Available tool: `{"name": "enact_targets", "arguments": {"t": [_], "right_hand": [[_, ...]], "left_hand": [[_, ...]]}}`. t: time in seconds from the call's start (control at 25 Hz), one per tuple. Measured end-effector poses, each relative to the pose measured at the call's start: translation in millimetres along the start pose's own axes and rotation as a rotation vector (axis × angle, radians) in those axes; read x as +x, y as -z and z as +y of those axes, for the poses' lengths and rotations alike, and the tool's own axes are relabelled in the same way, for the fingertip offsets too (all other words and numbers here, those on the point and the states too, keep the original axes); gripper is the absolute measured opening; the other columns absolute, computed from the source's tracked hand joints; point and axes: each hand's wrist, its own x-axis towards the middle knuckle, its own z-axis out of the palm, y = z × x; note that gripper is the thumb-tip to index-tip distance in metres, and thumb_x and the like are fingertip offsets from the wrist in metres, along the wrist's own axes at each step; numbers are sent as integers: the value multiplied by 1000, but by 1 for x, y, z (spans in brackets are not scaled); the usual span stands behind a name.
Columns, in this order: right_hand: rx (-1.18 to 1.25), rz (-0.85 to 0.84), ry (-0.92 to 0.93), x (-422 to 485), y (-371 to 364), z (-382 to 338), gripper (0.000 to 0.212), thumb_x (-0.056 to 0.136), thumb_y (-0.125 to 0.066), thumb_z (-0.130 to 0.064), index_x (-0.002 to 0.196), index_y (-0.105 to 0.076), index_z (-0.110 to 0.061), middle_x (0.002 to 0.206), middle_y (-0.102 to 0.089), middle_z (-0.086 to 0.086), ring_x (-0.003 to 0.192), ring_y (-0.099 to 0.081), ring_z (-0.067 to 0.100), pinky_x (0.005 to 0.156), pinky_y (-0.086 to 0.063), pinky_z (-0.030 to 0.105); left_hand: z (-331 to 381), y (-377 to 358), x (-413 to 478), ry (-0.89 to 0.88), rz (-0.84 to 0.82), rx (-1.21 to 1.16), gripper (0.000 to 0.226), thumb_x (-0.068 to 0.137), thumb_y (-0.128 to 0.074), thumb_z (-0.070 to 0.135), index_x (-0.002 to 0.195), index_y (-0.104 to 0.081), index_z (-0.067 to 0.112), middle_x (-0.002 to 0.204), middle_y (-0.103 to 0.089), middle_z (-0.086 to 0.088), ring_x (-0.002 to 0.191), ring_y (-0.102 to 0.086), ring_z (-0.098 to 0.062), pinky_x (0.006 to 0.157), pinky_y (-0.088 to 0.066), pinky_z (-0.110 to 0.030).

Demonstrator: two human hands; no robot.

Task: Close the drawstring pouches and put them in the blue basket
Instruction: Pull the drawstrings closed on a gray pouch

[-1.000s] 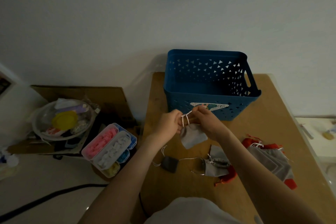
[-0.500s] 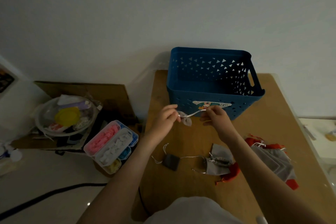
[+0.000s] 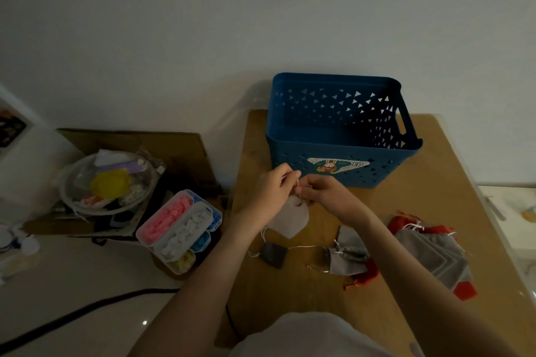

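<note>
Left hand [image 3: 271, 193], right hand [image 3: 326, 197] meet just in front of blue plastic basket with triangle cut-outs [image 3: 388, 166], above tan wooden surface [image 3: 435, 182]. Fingers of both curled, pinching the neck of light grey fabric drawstring pouch [image 3: 290, 219]. Pouch body hangs below hands; cannot tell if touching surface. Small dark square pouch [image 3: 273, 253], crumpled grey pouch [image 3: 346, 262], stack of grey and red pouches [image 3: 432, 252] lie on surface nearer person.

Head view: wide-angle, forward-down, close over table [image 3: 435, 197].
</note>
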Motion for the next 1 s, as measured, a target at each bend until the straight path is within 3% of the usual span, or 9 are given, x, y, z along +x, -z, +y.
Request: {"name": "enact_targets", "arguments": {"t": [0.2, 0.32, 0.4, 0.56, 0.76, 0.84, 1.0], "right_hand": [[57, 115, 20, 0, -4, -6, 9, 94, -57, -12, 85, -61, -12, 76, -59, 1, 71, -54, 10, 64, -45, 21], [123, 216, 58, 1, -5, -4, 10, 93, -59, -14, 83, -61, -14, 75, -57, 3, 71, -53, 13, 66, -42, 25], [200, 244, 77, 1, -6, -1, 9, 93, -59, -15, 84, -62, -14, 76, -57, 4, 74, -53, 15, 69, -41, 27], [421, 177, 117, 0, -5, 2, 12, 89, -59, -22, 87, -65, -12, 79, -63, 0, 77, -57, 12, 72, -45, 25], [720, 98, 177, -2, -6, -1, 25, 92, -50, -16, 105, -62, 2, 90, -66, 11, 86, -64, 19, 75, -53, 27], [692, 130, 185, -4, -6, -2, 24, 95, -47, -12, 108, -64, -2, 94, -68, 10, 91, -65, 20, 77, -54, 28], [330, 277, 229, -5, -3, -1, 24, 96, -49, -5, 105, -68, -16, 103, -67, 2, 99, -63, 12, 85, -51, 23]], "left_hand": [[1, 1, 1, 104, 14, -23, 21, 102, -39, 23, 83, -44, 14, 69, -47, 4, 60, -43, -3, 53, -36, -8], [5, -2, -1, 162, -1, -21, 12, 100, -43, 23, 95, -48, 13, 75, -47, 8, 63, -43, 0, 55, -36, -2], [6, -7, -1, 196, 5, -86, 18, 99, -47, 23, 101, -54, 7, 81, -52, 4, 67, -46, -2, 55, -36, -1], [9, -13, 0, 237, 43, -235, 21, 98, -50, 21, 106, -59, 4, 89, -56, -1, 72, -50, -2, 56, -37, -1], [16, -26, -6, 266, 163, -556, 17, 96, -52, 23, 99, -61, 9, 85, -61, 1, 79, -58, -6, 62, -44, -7], [19, -28, -8, 300, 137, -641, 17, 97, -51, 23, 99, -62, 11, 86, -62, 1, 80, -60, -7, 64, -47, -10], [19, -21, -7, 333, 25, -677, 19, 99, -48, 23, 90, -64, 20, 88, -64, -3, 85, -61, -13, 76, -49, -24]]}}
